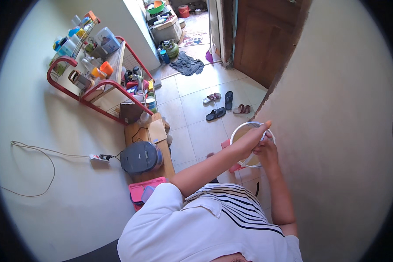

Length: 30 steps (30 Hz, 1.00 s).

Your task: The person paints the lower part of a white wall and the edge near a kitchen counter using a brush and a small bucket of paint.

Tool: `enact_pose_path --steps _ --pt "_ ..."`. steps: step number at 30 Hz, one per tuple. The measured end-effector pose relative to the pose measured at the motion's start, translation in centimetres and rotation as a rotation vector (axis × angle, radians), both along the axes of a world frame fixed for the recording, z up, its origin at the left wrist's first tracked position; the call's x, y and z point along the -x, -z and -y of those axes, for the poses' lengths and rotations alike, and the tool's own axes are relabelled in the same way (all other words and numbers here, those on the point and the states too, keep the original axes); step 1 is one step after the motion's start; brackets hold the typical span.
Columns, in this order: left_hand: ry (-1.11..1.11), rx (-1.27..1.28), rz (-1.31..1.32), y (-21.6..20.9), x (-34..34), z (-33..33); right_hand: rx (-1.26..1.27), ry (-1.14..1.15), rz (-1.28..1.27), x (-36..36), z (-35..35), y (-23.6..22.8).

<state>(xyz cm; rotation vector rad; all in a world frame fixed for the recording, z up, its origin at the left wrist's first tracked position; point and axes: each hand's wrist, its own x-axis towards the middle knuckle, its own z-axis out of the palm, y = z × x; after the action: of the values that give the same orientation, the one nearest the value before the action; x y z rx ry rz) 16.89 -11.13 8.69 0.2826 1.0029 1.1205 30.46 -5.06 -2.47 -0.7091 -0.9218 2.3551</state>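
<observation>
A round tub with a white rim [236, 131] stands close to the right wall, and its inside looks pale yellowish. My left hand [254, 136] reaches across from the left over the tub, thumb outstretched near the far right rim. Its other fingers are mostly hidden. Just below and against it, my right hand [267, 151] has its fingers curled in. Both hands meet over the tub's right side; what lies between them, if anything, is hidden. Pink parts of a stool-like thing [236, 167] show beside and below the tub.
At left, a red-framed rack [118, 89] holds cups and bottles. A dark rice cooker [139, 156] sits on a wooden bench [167, 153] beside pink trays [139, 187]. Sandals [215, 114] and a dark cloth [187, 64] lie on the tiles; a brown door [266, 39] stands at the far right.
</observation>
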Motion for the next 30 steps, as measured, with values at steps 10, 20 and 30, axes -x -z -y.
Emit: enact_pose_path --steps 10,20,30 --pt "-0.199 0.022 0.071 3.3 10.0 2.4 -0.987 -0.323 0.751 11.1 1.1 -1.9" --pt "-0.390 -0.024 0.071 6.0 25.4 6.3 -1.152 -0.499 0.803 28.1 2.6 -0.8" --pt "-0.679 -0.096 0.116 7.1 38.2 11.8 -1.138 -0.574 0.619 44.0 6.8 -3.8"
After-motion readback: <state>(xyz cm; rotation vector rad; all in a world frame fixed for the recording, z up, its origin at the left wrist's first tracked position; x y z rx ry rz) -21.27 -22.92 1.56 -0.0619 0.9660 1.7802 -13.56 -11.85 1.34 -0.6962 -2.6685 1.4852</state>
